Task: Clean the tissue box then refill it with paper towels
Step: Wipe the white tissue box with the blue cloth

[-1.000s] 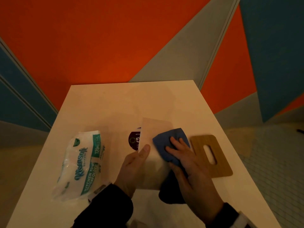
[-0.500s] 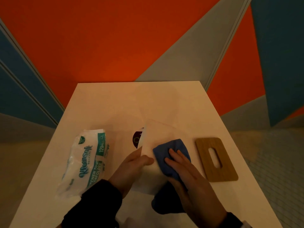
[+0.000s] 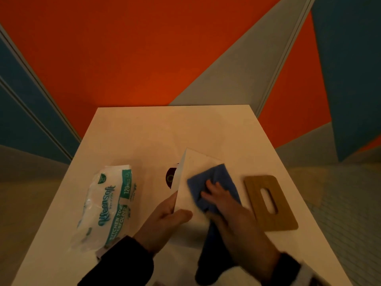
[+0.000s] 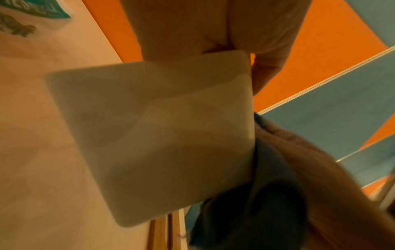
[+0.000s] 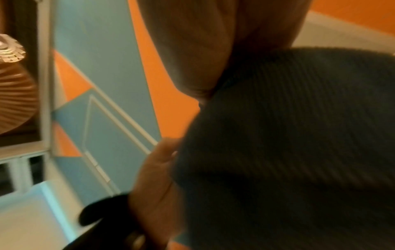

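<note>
A white tissue box [image 3: 198, 162] stands tilted on the white table [image 3: 156, 129]. My left hand [image 3: 175, 215] grips its near left edge, thumb on the upper face; the box's underside [image 4: 162, 135] fills the left wrist view. My right hand [image 3: 218, 195] presses a blue cloth [image 3: 214, 178] flat against the box's upper face, fingers spread; the cloth's tail hangs down near the table's front. The cloth [image 5: 288, 152] covers most of the right wrist view. A wrapped pack of paper towels [image 3: 107, 205] lies to the left.
A wooden lid with a slot [image 3: 270, 203] lies flat to the right of the box. A dark round sticker or disc [image 3: 171, 177] shows behind the box's left edge. Orange, blue and grey wall panels rise behind the table; tiled floor lies at right.
The box's far end has tilted up and turned. My right hand has slid the blue cloth across its face. My left thumb has shifted lower on the near edge.
</note>
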Demonstrator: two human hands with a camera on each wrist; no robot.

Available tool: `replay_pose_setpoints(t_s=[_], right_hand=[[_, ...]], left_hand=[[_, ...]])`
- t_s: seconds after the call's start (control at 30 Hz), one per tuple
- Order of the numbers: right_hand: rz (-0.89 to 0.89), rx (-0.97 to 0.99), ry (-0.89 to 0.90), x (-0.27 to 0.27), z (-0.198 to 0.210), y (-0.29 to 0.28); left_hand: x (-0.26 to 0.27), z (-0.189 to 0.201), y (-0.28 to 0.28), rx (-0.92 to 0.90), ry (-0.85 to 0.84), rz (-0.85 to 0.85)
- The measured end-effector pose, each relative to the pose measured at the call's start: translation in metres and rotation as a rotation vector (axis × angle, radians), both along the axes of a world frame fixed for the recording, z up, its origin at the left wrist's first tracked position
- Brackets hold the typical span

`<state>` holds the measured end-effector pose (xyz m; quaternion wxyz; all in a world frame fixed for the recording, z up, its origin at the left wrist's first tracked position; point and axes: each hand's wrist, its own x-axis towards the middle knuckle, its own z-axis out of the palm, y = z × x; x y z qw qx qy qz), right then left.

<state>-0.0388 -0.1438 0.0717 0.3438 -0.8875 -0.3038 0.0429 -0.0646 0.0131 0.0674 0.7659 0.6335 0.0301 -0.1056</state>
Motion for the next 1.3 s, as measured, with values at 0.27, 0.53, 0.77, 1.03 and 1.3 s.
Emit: replay_pose_setpoints(t_s=[0.27, 0.53, 0.77, 1.03, 1.3], right_hand=[[-0.171, 0.042, 0.122, 0.037, 0.012, -0.015], [-0.213, 0.017, 0.143, 0.073, 0.028, 0.006], [-0.044, 0.146, 0.223, 0.056, 0.029, 0.021], [0.273, 0.081, 0.136, -0.007, 0.004, 0.016], [0.106, 0.102, 0.108, 0.008, -0.013, -0.02]], left_hand=[[-0.003, 0.002, -0.006, 0.138, -0.023, -0.046], [0.0, 0.007, 0.005, 0.149, -0.068, -0.103], [0.002, 0.007, 0.009, 0.165, -0.087, -0.136], [0.002, 0.0, 0.007, 0.078, -0.089, -0.02], [-0.006, -0.005, 0.006, 0.1, -0.032, -0.099]])
